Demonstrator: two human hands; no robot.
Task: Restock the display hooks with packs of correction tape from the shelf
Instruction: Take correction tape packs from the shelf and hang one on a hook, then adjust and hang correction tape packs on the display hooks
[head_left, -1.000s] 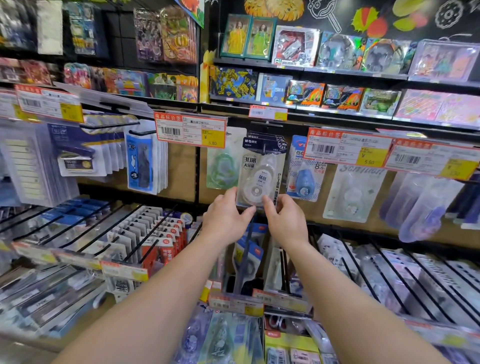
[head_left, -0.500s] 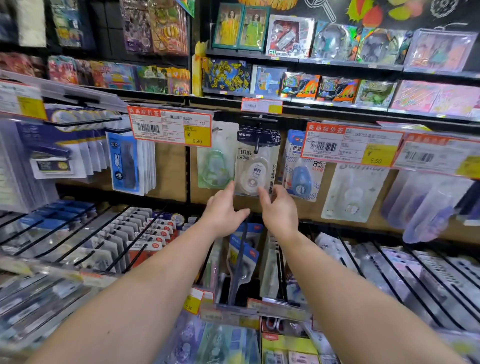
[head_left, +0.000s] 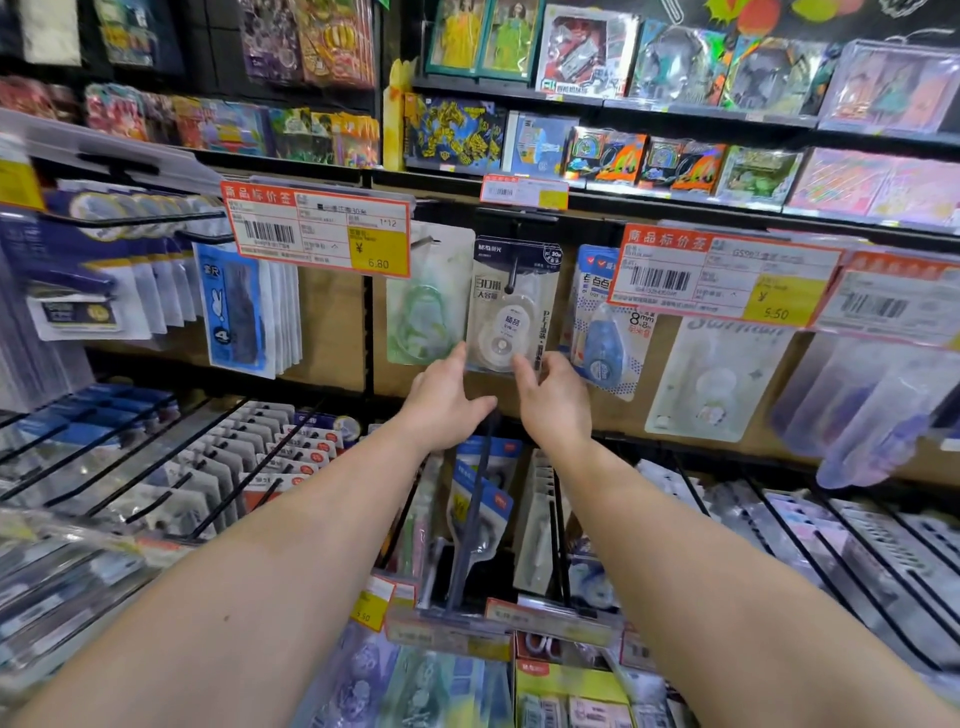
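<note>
At frame centre, your left hand (head_left: 445, 405) and right hand (head_left: 551, 404) reach up side by side under a hanging correction tape pack (head_left: 511, 306), a clear blister with a white round dispenser and a dark navy header card. Left fingertips (head_left: 460, 353) touch the pack's lower left edge, fingers straight and held together, thumb spread toward the right hand. Right thumb (head_left: 522, 371) lies against the pack's lower right corner; the other right fingers are behind it, so you cannot tell whether they pinch. The pack hangs upright on a black wire display hook (head_left: 511, 275), whose tip pokes through the header.

Left of it, a pale green translucent pack (head_left: 426, 312); right of it, a blue-and-white correction tape pack (head_left: 602, 332). An orange-bordered price tag with yellow panel reading 6.80 (head_left: 318, 231) sits upper left of the hands; a similar tag reading 5.50 (head_left: 722, 275) upper right. Below your forearms, rows of black hooks carry more packs, blurred.
</note>
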